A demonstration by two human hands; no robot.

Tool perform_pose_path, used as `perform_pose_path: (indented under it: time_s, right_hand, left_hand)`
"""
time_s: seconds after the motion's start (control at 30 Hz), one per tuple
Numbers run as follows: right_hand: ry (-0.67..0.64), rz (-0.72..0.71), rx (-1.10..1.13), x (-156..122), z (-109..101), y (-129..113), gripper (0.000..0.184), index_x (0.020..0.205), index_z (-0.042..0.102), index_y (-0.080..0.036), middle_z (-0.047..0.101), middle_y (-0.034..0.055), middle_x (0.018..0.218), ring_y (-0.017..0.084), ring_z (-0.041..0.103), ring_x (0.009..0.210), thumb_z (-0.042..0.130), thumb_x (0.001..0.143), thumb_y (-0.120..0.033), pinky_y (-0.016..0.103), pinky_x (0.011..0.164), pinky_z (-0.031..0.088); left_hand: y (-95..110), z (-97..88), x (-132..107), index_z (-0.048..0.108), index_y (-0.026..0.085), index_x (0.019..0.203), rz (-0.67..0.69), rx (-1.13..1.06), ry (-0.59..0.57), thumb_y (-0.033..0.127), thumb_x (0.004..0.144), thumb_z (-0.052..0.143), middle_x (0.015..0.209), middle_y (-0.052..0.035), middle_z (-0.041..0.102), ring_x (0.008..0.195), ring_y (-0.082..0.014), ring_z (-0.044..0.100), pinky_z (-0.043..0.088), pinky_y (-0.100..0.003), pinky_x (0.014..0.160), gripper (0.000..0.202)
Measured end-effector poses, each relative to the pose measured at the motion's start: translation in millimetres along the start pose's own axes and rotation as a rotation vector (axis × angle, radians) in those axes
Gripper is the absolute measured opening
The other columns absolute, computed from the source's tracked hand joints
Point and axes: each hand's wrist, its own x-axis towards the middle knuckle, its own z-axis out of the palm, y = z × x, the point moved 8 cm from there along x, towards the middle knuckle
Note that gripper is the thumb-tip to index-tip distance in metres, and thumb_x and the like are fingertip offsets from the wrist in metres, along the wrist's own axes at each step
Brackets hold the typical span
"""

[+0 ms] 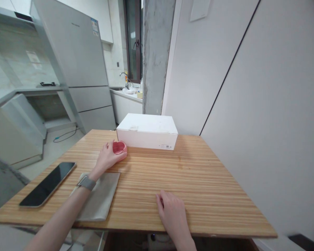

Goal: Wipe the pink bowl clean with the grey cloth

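Note:
A small round pink bowl (119,148) stands on the wooden table beside the front left corner of a white box (148,138). My left hand (110,155) is closed around the bowl's rim, thumb on the near side and fingers on the far left. A grey band circles that wrist. Below the left forearm lies a folded grey cloth (104,198), partly covered by the arm. My right hand (172,209) rests near the table's front edge, its fingers curled in with nothing visible in them.
A dark-screened phone (48,184) lies at the table's left side. The wooden table (204,188) runs up to a white wall (264,122) on the right. Behind it stand a grey pillar (157,55), a fridge (75,52) and a sink counter (127,101).

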Motion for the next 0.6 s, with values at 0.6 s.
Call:
perform_pose_path:
  time_s: [0.6]
  right_hand:
    - [-0.010, 0.049, 0.028, -0.2, -1.7, 2.6, 0.024, 0.069, 0.054, -0.021, 0.063, -0.0002, 0.064, 0.016, 0.060, 0.062, 0.044, 0.092, -0.021, 0.028, 0.057, 0.022]
  left_hand:
    - [130.3, 36.7, -31.8, 0.048, 0.023, 0.124, 0.140, -0.280, -0.110, 0.052, 0.064, 0.068, 0.109, -0.0081, 0.063, 0.097, -0.0228, 0.062, 0.046, -0.034, 0.089, 0.069]
